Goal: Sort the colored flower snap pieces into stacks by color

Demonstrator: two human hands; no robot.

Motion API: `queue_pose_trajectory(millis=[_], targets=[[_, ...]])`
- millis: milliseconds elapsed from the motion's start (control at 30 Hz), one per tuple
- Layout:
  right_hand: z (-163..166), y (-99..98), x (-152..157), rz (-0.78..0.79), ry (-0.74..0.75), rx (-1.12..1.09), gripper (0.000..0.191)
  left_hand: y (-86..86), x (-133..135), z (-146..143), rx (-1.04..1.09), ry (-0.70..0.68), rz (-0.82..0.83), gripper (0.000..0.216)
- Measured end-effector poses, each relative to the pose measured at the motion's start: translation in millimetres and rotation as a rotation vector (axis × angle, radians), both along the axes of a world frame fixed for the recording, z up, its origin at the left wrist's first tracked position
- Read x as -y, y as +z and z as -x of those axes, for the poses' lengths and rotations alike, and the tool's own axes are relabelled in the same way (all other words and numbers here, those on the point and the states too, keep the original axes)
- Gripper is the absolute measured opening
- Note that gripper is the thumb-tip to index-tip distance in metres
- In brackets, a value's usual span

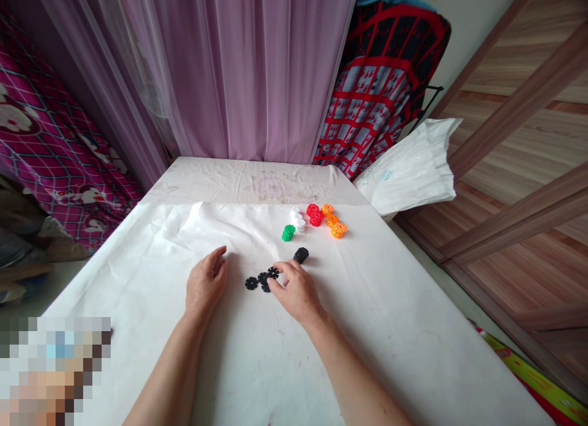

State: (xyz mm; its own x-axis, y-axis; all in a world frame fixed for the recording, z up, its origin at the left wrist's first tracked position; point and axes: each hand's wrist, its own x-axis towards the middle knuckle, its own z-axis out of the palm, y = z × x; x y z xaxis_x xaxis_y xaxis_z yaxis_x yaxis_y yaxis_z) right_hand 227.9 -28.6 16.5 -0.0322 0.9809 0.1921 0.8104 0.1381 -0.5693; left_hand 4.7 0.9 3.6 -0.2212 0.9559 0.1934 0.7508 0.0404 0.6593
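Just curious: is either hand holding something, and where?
The left hand holds nothing. The right hand touches a black disc at its rim with its fingertips; a grip cannot be told.

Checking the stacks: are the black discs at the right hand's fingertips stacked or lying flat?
Lying flat: the black discs sit side by side on the white cloth at the right hand, each toothed outline showing.

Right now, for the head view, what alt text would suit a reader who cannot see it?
A person's right hand touches loose black toothed discs on a white-covered table, the left hand resting open beside them. Behind lie a black stack, a green stack, a white stack, a red stack and orange stacks.
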Motion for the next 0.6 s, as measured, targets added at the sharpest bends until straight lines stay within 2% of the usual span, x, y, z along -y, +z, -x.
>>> queue_pose_trajectory(millis=[100, 233, 433, 600], targets=[[-27, 7.4, -6, -0.101, -0.131, 0.022, 0.028, 0.9, 0, 0, -0.016, -0.004, 0.007, 0.042], [-52, 17.0, -20, -0.113, -0.265, 0.09, 0.026, -0.3, -1, 1, -0.032, -0.003, -0.004, 0.042], [-57, 13.7, -34, -0.071, -0.258, 0.152, 0.027, -2.9, -2, 2, -0.036, -0.014, -0.027, 0.041], [-57, 11.2, -26, -0.127, -0.211, 0.121, 0.028, -4.6, -2, 3, -0.036, -0.007, -0.037, 0.041]])
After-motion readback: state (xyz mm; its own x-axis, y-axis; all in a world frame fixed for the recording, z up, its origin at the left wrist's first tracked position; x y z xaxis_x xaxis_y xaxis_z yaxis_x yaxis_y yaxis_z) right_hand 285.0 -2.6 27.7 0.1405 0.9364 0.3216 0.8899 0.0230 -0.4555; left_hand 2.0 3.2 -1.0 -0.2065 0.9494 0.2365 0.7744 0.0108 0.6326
